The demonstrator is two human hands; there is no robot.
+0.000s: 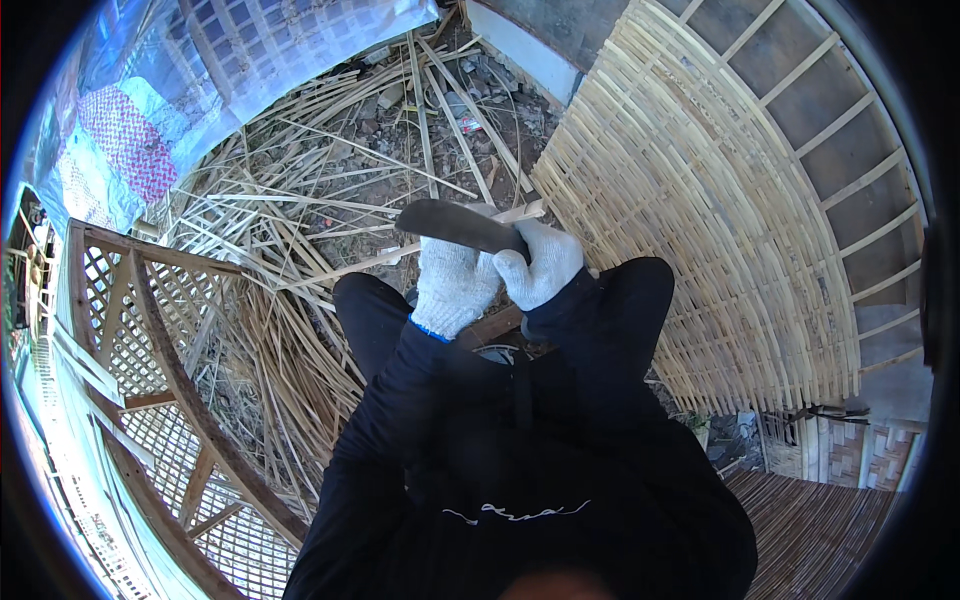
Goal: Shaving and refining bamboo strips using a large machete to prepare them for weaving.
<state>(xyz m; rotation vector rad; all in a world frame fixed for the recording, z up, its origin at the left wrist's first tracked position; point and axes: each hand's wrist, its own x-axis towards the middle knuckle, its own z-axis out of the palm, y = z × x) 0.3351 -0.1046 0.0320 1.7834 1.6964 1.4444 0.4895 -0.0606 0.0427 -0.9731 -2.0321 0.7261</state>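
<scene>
1. Quick count first: two hands in white knit gloves can be seen, the left hand (453,287) and the right hand (547,262), plus one knife (455,224) with a broad dark blade.
2. One pale bamboo strip (523,213) can be picked out at the hands. Loose strips (270,215) are strewn over the ground ahead and heaped at the left, way too many to be counted.
3. One woven bamboo panel (700,220) is seen on the right, and one wooden lattice frame (165,350) on the left. One bluish plastic sheet (240,70) is hung at the upper left.
4. Right fingers: curled in, with the knife's handle end gripped. The handle itself is pretty much covered by the glove.
5. Left fingers: mostly hidden by the blade, so whether they're clamped on the strip can't be told.
6. The knife is pointed leftward from the right fingers, its blade laid across above the left hand, rounded tip just past it.
7. The strip's pale end is seen just above the right fingers, beyond the blade. A similar length is seen on the far side of the left hand, but the middle is blocked from view.
</scene>
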